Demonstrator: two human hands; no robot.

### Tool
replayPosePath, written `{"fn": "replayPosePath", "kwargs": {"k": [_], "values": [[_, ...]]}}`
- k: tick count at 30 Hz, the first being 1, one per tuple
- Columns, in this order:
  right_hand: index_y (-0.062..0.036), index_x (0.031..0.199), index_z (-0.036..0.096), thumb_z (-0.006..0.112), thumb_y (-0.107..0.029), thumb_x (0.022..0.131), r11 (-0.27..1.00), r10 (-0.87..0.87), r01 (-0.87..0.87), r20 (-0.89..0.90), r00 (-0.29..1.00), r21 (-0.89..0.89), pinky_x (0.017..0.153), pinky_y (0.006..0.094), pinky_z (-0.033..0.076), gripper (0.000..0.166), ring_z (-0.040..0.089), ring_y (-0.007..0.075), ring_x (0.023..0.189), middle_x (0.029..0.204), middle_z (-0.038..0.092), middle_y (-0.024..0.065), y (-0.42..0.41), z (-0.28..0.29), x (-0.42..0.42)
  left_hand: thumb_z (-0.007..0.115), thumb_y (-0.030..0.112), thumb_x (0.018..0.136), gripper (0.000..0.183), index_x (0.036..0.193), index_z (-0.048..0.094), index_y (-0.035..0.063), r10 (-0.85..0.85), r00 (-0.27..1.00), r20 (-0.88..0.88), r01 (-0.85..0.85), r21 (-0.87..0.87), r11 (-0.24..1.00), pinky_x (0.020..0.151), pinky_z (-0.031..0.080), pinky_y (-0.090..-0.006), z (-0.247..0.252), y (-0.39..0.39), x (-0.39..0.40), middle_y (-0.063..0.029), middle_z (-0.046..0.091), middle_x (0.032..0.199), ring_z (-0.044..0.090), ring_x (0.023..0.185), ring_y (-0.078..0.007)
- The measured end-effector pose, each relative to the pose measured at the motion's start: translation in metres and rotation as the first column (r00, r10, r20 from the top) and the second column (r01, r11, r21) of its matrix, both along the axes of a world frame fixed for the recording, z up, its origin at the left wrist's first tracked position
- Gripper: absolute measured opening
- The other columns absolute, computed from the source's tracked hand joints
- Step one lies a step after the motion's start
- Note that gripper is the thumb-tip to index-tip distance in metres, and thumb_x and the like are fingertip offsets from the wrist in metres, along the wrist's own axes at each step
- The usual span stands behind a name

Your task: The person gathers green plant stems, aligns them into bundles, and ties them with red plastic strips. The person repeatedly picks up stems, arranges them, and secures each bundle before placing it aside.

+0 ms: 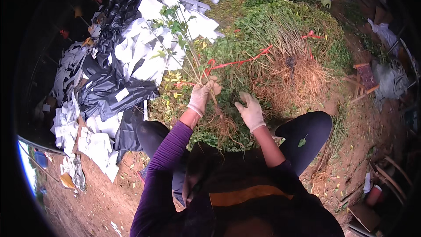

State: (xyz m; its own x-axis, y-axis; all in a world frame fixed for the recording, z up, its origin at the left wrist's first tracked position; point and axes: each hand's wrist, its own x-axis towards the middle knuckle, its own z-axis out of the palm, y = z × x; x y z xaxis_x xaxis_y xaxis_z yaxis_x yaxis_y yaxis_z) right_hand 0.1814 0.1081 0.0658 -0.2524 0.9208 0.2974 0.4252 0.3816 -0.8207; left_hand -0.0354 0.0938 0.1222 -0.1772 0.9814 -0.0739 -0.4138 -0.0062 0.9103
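Observation:
My left hand [203,97], in a pale glove, is closed around the lower stems of a leafy bare-root seedling [187,47]. Its stems lean up and to the left, and its brown roots [225,123] hang below the hand. My right hand [250,110], gloved too, is held to the right of those roots with fingers apart and nothing in it. A red plastic ribbon [238,63] stretches over the greenery just beyond both hands. Past my right hand lies a bundle of bare-root plants [296,62], its stems pointing away and its roots facing me.
Heaped green cuttings [236,42] cover the ground ahead. Crumpled white sheeting [148,46] and black plastic sheeting [115,95] lie to the left. A small wooden folding stool [363,79] stands at the right, beside a grey plastic bag [389,80]. Bare soil [95,200] shows at lower left.

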Motion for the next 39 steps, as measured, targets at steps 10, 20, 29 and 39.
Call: {"fn": "replayPosePath", "kwargs": {"k": [10, 20, 29, 39], "values": [[0.0029, 0.106, 0.066, 0.065, -0.004, 0.091, 0.935, 0.337, -0.354, -0.278, 0.899, -0.013, 0.063, 0.0265, 0.05, 0.016, 0.065, 0.015, 0.071, 0.088, 0.069, 0.0084, -0.004, 0.124, -0.1, 0.062, 0.021, 0.1, 0.029, 0.121, 0.059, 0.001, -0.058, 0.994, -0.088, 0.078, 0.251, 0.965, 0.08, 0.057, -0.0336, -0.003, -0.057, -0.011, -0.0015, 0.065, 0.096, 0.061, 0.082, -0.0112], [-0.0043, 0.102, 0.065, 0.071, -0.008, 0.089, 0.953, 0.303, -0.293, -0.198, 0.932, 0.079, 0.062, 0.0228, 0.047, 0.014, 0.054, 0.0064, 0.069, 0.084, 0.065, 0.0007, -0.022, 0.189, -0.141, 0.069, 0.016, 0.09, 0.026, 0.107, 0.057, 0.0012, 0.584, 0.693, -0.423, -0.507, 0.291, 0.812, 0.068, 0.05, -0.0338, -0.038, -0.04, -0.022, -0.0061, 0.059, 0.08, 0.057, 0.071, -0.0168], [-0.0026, 0.114, 0.063, 0.069, -0.008, 0.091, 0.929, 0.346, -0.366, -0.491, 0.8, 0.058, 0.054, 0.0203, 0.037, 0.024, 0.047, 0.0031, 0.064, 0.08, 0.059, -0.0027, -0.018, 0.166, -0.127, 0.075, 0.007, 0.086, 0.04, 0.122, 0.058, 0.0024, 0.196, 0.968, -0.16, -0.155, 0.238, 0.959, 0.069, 0.05, -0.0242, 0.02, -0.062, -0.029, 0.0001, 0.067, 0.094, 0.059, 0.08, -0.0057], [-0.002, 0.108, 0.067, 0.069, -0.016, 0.091, 0.972, 0.186, -0.226, -0.402, 0.897, -0.056, 0.059, 0.0314, 0.051, 0.022, 0.067, 0.0201, 0.066, 0.077, 0.07, 0.0109, 0.045, 0.192, -0.08, 0.067, 0.008, 0.093, 0.01, 0.096, 0.059, 0.0031, 0.018, 0.998, -0.052, -0.01, 0.148, 0.989, 0.048, 0.043, -0.0214, 0.014, -0.068, -0.015, -0.0128, 0.074, 0.088, 0.054, 0.052, -0.0075]]}}
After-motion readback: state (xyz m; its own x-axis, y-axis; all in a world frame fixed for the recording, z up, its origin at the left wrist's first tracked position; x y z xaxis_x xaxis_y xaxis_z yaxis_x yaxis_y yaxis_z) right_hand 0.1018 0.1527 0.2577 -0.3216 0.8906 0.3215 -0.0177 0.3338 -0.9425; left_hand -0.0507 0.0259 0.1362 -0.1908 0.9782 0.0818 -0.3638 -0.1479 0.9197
